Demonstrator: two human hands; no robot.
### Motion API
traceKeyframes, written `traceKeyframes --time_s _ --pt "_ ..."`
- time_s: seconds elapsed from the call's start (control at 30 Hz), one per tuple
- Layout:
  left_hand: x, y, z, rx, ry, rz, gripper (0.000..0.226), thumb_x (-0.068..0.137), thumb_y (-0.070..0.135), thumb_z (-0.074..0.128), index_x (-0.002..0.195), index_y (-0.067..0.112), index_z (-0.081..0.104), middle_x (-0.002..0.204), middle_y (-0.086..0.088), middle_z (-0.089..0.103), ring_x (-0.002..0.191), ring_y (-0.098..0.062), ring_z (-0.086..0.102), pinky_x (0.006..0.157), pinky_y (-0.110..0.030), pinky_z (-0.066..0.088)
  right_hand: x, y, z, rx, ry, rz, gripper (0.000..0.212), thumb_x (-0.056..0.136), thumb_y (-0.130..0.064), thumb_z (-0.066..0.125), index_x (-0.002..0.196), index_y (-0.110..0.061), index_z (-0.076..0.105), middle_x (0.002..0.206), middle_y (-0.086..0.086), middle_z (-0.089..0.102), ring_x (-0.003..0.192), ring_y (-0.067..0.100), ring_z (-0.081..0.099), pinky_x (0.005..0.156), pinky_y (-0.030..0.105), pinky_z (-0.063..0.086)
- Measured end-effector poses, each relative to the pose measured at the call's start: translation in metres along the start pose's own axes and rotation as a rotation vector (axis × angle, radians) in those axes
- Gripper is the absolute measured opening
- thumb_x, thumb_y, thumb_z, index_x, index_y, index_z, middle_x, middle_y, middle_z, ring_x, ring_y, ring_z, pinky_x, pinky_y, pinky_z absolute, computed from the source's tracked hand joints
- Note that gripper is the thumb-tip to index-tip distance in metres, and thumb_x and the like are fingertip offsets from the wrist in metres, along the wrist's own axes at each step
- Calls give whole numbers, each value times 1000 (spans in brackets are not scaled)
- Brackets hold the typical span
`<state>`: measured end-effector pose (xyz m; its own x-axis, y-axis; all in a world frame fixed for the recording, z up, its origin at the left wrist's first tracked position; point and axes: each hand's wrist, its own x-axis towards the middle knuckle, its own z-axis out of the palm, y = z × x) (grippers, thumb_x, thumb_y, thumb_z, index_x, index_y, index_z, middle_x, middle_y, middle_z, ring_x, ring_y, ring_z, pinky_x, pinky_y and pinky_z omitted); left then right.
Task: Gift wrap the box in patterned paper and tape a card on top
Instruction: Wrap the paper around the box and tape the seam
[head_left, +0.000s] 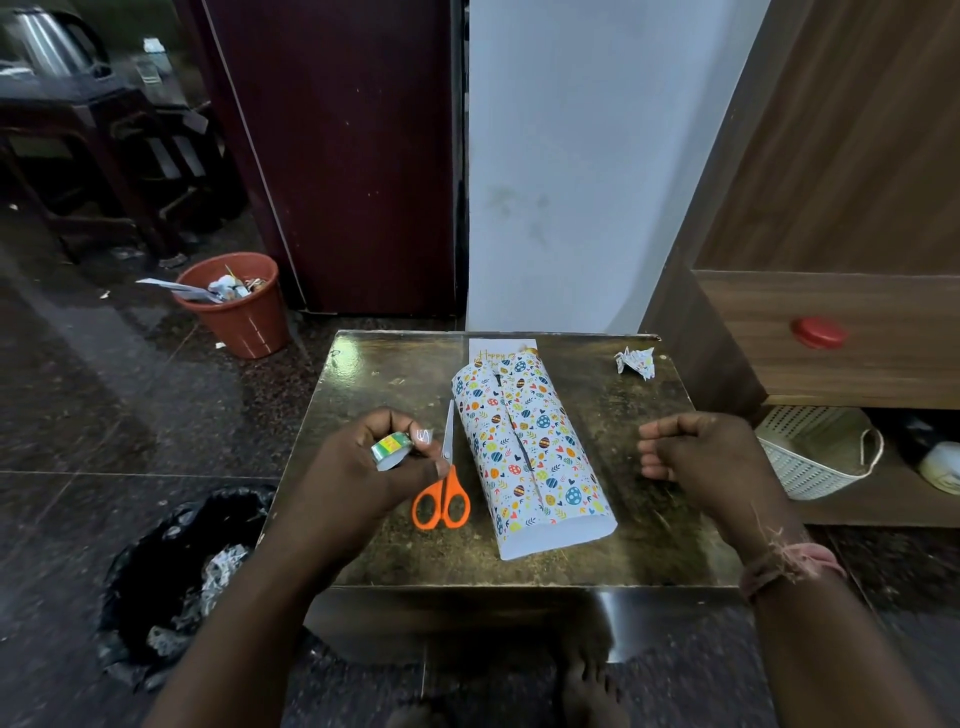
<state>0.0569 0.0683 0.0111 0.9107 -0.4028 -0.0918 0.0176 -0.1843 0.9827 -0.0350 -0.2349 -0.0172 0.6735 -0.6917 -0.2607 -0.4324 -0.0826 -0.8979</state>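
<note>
Beyond my left hand, out on the dark floor, I see an orange bin (236, 306) stuffed with paper scraps, and below that hand's wrist a black bag-lined bin (182, 582) holding crumpled foil. Past my right hand a crumpled paper scrap (636, 361) lies on the small table (623, 545), with a white woven basket (815, 452) on the low shelf further right and a red knob (818, 332) on the drawer above it.
</note>
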Motion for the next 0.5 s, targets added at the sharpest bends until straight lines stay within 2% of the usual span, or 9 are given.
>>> traceKeyframes --time_s 0.07,0.1,0.2,0.27,0.33,0.4,0.47,0.5 --pt "0 0 0 -10 -1 -2 21 80 1 83 89 8 67 88 -3 76 86 -17 75 75 -22 59 1 2 -1 -96 47 -22 15 91 9 61 83 -1 70 77 18 72 61 23 68 70 37 62" --pt "0 -1 0 -10 -2 -1 20 80 1 83 89 8 67 87 -1 76 85 -16 75 74 -22 59 1 3 -1 -148 61 -40 12 88 4 68 81 -5 71 71 14 73 58 22 69 72 41 61" --pt "0 -1 0 -10 -5 -1 21 80 0 83 90 8 66 86 1 76 83 -14 74 74 -22 59 -5 1 -2 -283 146 -127 18 78 -17 85 72 -14 69 63 3 70 57 19 66 61 33 53" --pt "0 -1 0 -22 -3 -6 21 80 0 83 90 7 66 87 0 76 83 -15 74 74 -22 59 -7 -2 -3 -279 167 -160 19 79 -24 85 70 -15 71 64 -1 69 64 19 66 62 31 51" --pt "1 -1 -1 -33 -5 -9 21 80 0 82 90 8 66 87 -1 76 84 -17 75 76 -26 59 -7 -3 -5 -226 114 -154 9 84 -21 78 75 -22 76 69 -3 73 74 23 71 70 40 58" --pt "1 -2 -1 -35 -8 -8 21 80 0 83 90 9 66 86 0 76 85 -18 75 77 -27 59 -8 -3 -6 -176 97 -159 19 84 -15 73 81 -33 77 71 -1 75 69 23 71 68 42 58" --pt "2 -3 -2 -19 -11 -6 21 80 1 83 91 9 67 86 0 76 85 -18 75 76 -28 59 -9 -5 -6 -167 143 -189 9 82 -19 77 75 -24 76 63 0 72 57 18 64 63 34 51" --pt "3 -4 -2 -4 -10 -4 21 80 2 84 91 9 67 86 1 76 84 -18 74 77 -30 58 -8 -5 -5 -180 188 -206 14 81 -24 80 70 -18 73 59 0 69 54 17 61 62 30 49"
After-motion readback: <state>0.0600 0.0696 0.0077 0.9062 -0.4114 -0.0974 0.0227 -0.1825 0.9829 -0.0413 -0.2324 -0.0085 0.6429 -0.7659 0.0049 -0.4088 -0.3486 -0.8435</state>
